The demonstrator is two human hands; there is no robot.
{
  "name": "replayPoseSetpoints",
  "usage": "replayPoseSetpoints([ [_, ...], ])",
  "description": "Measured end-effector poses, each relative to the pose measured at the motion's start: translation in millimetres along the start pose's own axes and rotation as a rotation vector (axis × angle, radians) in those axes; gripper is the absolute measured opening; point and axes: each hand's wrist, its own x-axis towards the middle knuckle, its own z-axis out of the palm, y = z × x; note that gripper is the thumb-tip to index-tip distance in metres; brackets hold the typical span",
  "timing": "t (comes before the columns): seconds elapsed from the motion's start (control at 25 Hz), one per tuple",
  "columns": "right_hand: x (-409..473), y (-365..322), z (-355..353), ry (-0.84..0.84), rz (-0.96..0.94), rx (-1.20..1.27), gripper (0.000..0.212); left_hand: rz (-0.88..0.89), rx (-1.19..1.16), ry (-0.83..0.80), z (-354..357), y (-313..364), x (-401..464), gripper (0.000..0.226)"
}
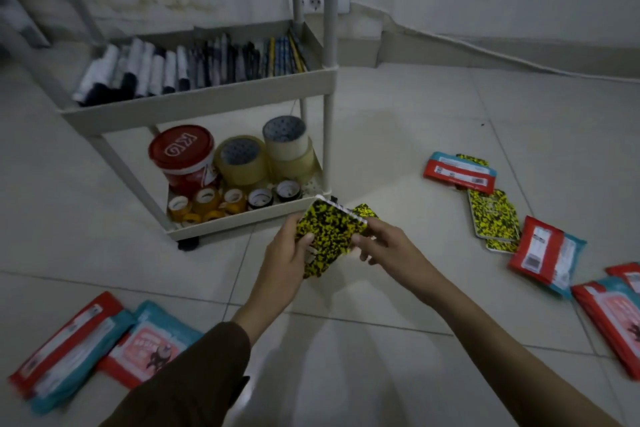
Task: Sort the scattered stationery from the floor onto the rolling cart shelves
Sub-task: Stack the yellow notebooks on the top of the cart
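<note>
A stack of yellow-and-black speckled packs (330, 234) is held in front of the cart's lower shelf by both hands. My left hand (289, 253) grips its left side, thumb on top. My right hand (384, 241) pinches its right edge. The white rolling cart (207, 99) stands at centre left. Its middle shelf holds a row of upright stationery packs (194, 66). The lower shelf (242, 220) holds a red tub (183, 156) and several tape rolls (242, 159). More speckled packs (495, 215) lie on the floor to the right.
Red-and-teal packets lie on the tiled floor at right (460, 172), (547, 255) and far right (609, 308), and at lower left (72, 343). A wall socket (317, 2) and a cable run along the wall behind the cart.
</note>
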Motion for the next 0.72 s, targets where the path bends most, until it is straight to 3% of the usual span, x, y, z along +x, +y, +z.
replayPoseSetpoints([
  [0.24, 21.5, -98.5, -21.4, 0.114, -0.331, 0.119, 0.023, 0.211, -0.187, 0.151, -37.7, 75.1, 39.0, 0.031],
  [0.44, 28.3, -200.5, -64.4, 0.138, -0.640, 0.194, 0.020, 0.296, -0.144, -0.017, -69.7, 184.3, 76.0, 0.075],
  [0.56, 34.0, -259.6, -95.6, 0.112, -0.753, 0.201, 0.007, 0.387, -0.141, -0.100, -84.6, 249.9, 100.5, 0.078],
  [0.72, 33.5, -328.1, -126.5, 0.145, -0.891, 0.120, 0.032, 0.462, -0.153, -0.204, -113.3, 324.2, 115.1, 0.080],
])
